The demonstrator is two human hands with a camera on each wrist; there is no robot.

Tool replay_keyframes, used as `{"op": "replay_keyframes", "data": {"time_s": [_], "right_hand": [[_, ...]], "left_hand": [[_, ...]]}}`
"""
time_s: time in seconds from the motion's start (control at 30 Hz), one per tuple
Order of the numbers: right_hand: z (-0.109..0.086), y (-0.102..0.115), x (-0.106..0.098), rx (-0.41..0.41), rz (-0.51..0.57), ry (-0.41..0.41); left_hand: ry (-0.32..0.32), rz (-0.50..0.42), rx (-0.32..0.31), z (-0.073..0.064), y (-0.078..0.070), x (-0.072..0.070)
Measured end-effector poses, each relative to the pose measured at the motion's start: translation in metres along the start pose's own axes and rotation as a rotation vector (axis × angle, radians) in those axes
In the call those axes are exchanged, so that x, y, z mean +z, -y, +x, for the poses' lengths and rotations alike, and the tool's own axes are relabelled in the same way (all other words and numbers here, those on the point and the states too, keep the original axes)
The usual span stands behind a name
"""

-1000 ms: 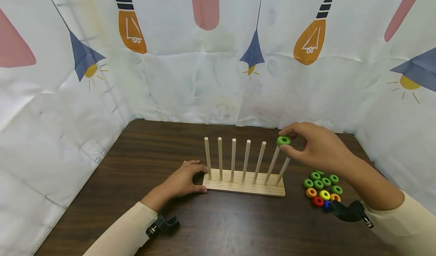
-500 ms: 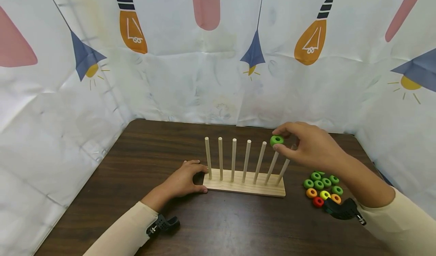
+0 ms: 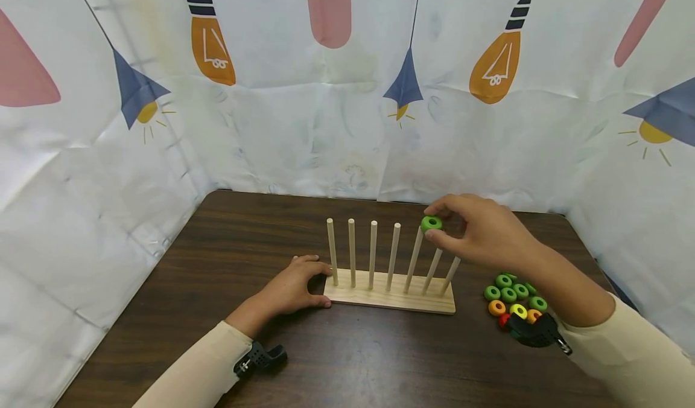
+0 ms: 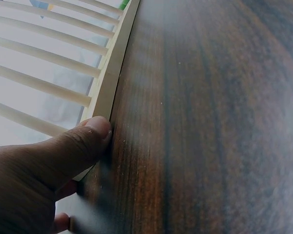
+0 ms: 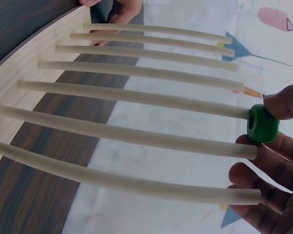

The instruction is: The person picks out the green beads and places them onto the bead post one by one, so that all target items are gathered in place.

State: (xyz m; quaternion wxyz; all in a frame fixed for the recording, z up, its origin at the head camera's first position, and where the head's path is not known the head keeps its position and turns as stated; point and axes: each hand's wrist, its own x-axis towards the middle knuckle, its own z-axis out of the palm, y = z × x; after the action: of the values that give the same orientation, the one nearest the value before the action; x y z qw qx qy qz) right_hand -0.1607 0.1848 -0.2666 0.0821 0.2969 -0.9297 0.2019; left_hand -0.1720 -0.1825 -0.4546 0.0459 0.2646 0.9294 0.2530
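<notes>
"Pinched: on my head feed, thumb and fingers of the right hand (image 3: pixel 480 228) have hold of a green bead (image 3: pixel 431 224)."

"Where do you have it against the pegs?"

"Up beside the top of the fifth peg (image 3: pixel 413 260), counting from the left. Neither of my angles tells me whether the two touch."

"And the left hand (image 3: pixel 293 284)?"

"I see it gripping the left end of the wooden rack (image 3: pixel 388 297), thumb on the front edge. Seven pegs (image 3: pixel 393 257) rise from that base."

"What else do you get on the dark table (image 3: pixel 347 360)?"

"Loose beads (image 3: pixel 491 293) bunched to the right of the rack, near the right forearm: green, orange, yellow, plus a red one that I see only partly, behind the black wrist strap (image 3: pixel 534 331)."
</notes>
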Motion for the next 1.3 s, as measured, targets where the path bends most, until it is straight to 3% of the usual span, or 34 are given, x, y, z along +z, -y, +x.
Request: {"op": "replay_keyframes", "data": {"time_s": [1.3], "right_hand": [[0.026,0.019,0.014,-0.073,0.039,0.015]], "left_hand": [[-0.013,0.009,0.017,0.0,-0.001,-0.001]]}}
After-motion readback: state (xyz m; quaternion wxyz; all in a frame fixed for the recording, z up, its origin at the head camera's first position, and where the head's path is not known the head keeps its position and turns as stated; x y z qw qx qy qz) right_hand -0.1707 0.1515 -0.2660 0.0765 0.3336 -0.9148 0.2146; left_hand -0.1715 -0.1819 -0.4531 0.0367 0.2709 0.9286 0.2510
